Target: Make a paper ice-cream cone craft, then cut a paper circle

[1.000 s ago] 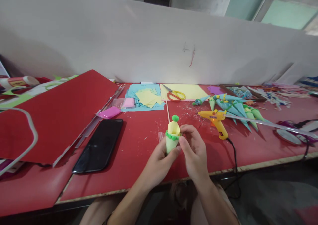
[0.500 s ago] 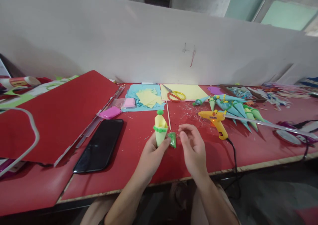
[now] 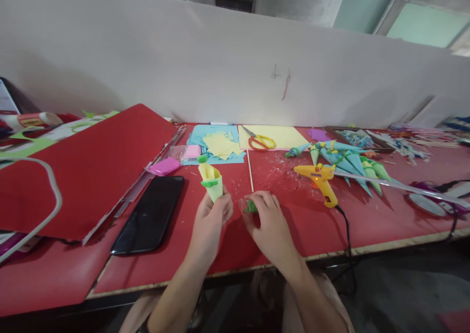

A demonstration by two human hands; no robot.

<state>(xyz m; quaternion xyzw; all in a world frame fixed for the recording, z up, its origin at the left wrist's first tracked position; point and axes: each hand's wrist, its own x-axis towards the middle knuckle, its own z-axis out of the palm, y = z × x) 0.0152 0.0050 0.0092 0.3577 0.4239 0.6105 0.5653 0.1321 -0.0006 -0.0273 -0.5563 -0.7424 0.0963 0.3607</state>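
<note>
A rolled yellow-green paper cone (image 3: 214, 188), with a green band on its rim and a green ball on its tip, leans left in my left hand (image 3: 209, 220). The fingers are wrapped round its lower part. Over the red table (image 3: 235, 249), my right hand (image 3: 270, 220) is closed on a small clear packet of green clay (image 3: 251, 206), its fingers covering part of it. A thin white stick (image 3: 250, 170) lies just beyond that packet.
A yellow glue gun (image 3: 319, 178) with a cord stands to the right, before several blue and green paper cones (image 3: 348, 159). Scissors (image 3: 259, 139) rest on yellow paper at the back. A black phone (image 3: 149, 215) and pink packet (image 3: 165, 166) lie left.
My left hand has moved left with the paper cone, which now tilts left. My right hand has come leftward and taken hold of the green clay packet.
</note>
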